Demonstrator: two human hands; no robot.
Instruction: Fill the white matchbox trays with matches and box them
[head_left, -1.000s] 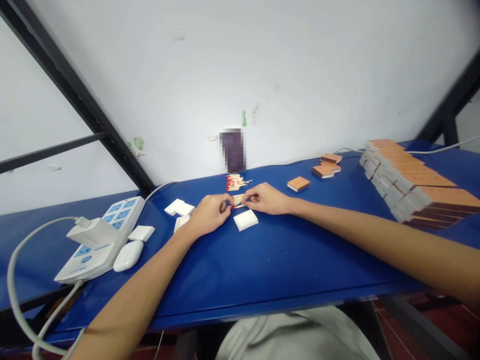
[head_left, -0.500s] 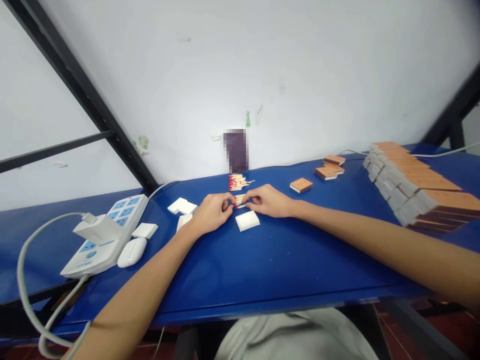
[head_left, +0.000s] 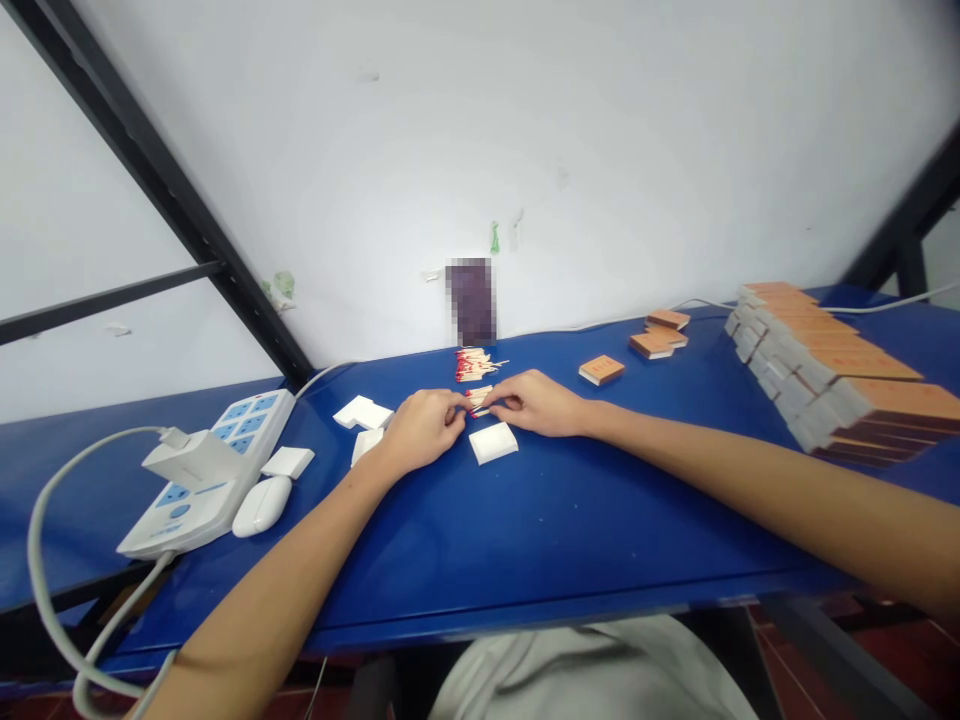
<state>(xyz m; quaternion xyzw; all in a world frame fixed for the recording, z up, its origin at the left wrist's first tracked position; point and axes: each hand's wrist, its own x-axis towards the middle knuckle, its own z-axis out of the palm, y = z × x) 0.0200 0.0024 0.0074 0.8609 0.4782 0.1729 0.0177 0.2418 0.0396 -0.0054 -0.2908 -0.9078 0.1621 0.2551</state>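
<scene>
A small bunch of red-headed matches (head_left: 479, 398) lies on the blue table between my two hands. My left hand (head_left: 427, 430) is closed, its fingertips at the red heads. From the other side, my right hand (head_left: 534, 403) pinches at the plain ends with thumb and forefinger. Just behind the bunch is a larger loose pile of matches (head_left: 474, 365), heads to the left, a few sticking out to the right. A white matchbox tray (head_left: 493, 443) sits right in front of the fingers; what is inside it, I cannot make out.
More white trays (head_left: 363, 412) lie by my left wrist. Further left are a power strip (head_left: 217, 470) with a plugged-in charger, and a white earbud case (head_left: 262, 505). To the right are a few orange matchboxes (head_left: 601, 370) and a large stack of matchboxes (head_left: 862, 370). A wall (head_left: 600, 150) rises behind.
My left thumb and forefinger have drawn closer together at the match heads. The right hand has barely shifted, and the match pile and trays stay where they were.
</scene>
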